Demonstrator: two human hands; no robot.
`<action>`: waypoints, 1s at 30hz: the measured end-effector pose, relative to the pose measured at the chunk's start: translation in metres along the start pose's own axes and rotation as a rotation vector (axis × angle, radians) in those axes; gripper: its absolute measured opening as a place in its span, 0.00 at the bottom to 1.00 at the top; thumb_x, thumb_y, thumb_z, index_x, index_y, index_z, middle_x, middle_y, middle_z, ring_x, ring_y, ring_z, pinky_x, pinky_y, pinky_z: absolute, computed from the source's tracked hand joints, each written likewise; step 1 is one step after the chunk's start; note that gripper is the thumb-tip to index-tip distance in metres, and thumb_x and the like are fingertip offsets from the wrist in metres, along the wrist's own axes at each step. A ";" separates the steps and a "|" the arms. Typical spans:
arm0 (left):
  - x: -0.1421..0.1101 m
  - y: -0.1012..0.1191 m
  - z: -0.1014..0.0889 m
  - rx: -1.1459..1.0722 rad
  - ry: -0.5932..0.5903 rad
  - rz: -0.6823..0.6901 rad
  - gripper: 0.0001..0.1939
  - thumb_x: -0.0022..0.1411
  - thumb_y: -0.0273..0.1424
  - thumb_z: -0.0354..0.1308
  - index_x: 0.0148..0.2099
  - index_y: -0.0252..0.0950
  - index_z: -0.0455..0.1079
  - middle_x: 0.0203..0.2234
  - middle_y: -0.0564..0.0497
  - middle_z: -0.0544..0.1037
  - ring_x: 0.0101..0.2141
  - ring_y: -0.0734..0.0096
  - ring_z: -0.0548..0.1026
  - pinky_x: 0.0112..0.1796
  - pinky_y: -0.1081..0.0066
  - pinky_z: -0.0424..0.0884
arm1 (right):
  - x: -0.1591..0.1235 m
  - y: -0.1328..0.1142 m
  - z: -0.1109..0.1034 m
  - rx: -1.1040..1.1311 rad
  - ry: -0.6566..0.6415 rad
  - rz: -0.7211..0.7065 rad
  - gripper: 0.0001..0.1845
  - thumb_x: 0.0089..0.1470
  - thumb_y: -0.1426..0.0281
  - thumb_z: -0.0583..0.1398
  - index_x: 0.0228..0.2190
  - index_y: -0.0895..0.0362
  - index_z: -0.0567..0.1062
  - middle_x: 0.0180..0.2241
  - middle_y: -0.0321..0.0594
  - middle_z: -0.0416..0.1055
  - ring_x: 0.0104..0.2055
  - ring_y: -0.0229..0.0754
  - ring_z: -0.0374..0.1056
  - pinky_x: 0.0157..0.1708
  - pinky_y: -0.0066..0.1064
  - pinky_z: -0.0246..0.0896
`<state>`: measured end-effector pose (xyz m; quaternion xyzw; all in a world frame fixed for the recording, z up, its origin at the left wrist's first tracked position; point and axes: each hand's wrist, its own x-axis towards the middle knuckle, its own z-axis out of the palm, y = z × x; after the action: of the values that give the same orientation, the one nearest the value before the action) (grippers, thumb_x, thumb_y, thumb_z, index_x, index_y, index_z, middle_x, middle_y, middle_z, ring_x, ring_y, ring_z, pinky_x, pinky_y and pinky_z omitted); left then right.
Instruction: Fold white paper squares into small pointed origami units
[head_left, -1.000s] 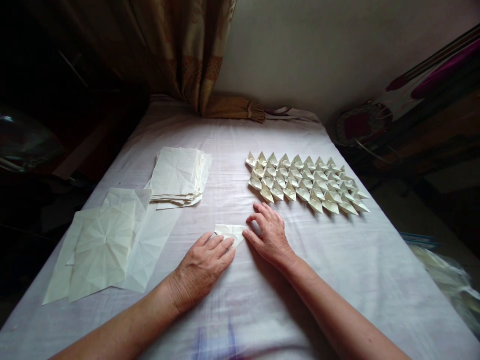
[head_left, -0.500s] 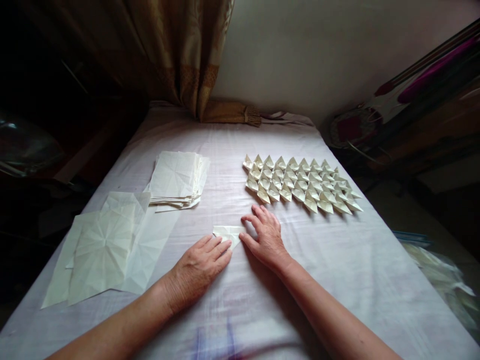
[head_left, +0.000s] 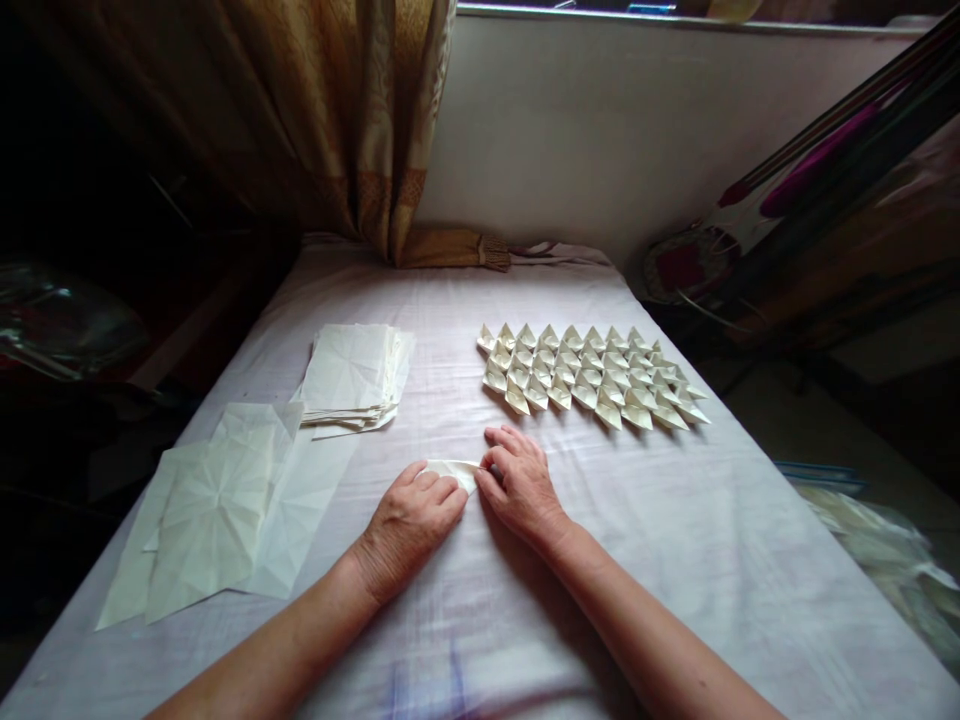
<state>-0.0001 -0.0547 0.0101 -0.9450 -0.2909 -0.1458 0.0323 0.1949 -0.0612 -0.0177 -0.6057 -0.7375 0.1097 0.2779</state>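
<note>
Between my hands, on the cloth, lies a small piece of folded white paper (head_left: pixel 456 468). My left hand (head_left: pixel 418 515) holds its left part, fingers over it and thumb side toward the middle. With thumb and forefinger my right hand (head_left: pixel 521 482) pinches the paper's right corner. Its other fingers are curled behind. The paper's top edge is slightly raised, and its lower left part is hidden under my left fingers. Beyond my right hand stand rows of folded paper boats (head_left: pixel 592 375), close together.
A stack of creased paper squares (head_left: pixel 349 365) stands at the back left. Nearer, several creased sheets (head_left: pixel 217 510) overlap. A pale cloth (head_left: pixel 637 560) covers the surface. Behind it hang a gold curtain (head_left: pixel 375 130) and, at the right, a plastic bag (head_left: pixel 877 540) lies lower down.
The view has tilted up a little, showing a ledge at the top. My right thumb and forefinger have closed on the paper's right corner, and its top edge now lifts.
</note>
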 end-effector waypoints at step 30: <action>0.008 -0.024 0.013 -0.128 0.084 0.092 0.11 0.69 0.21 0.47 0.42 0.35 0.71 0.40 0.48 0.80 0.47 0.68 0.76 0.55 0.61 0.66 | 0.020 0.014 -0.016 -0.083 -0.043 -0.612 0.08 0.58 0.74 0.60 0.28 0.53 0.77 0.49 0.39 0.76 0.53 0.46 0.67 0.55 0.44 0.56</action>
<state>-0.0044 -0.0285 -0.0006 -0.9505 -0.2357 -0.2022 -0.0094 0.2136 -0.0414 -0.0059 -0.3639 -0.8951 0.0033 0.2574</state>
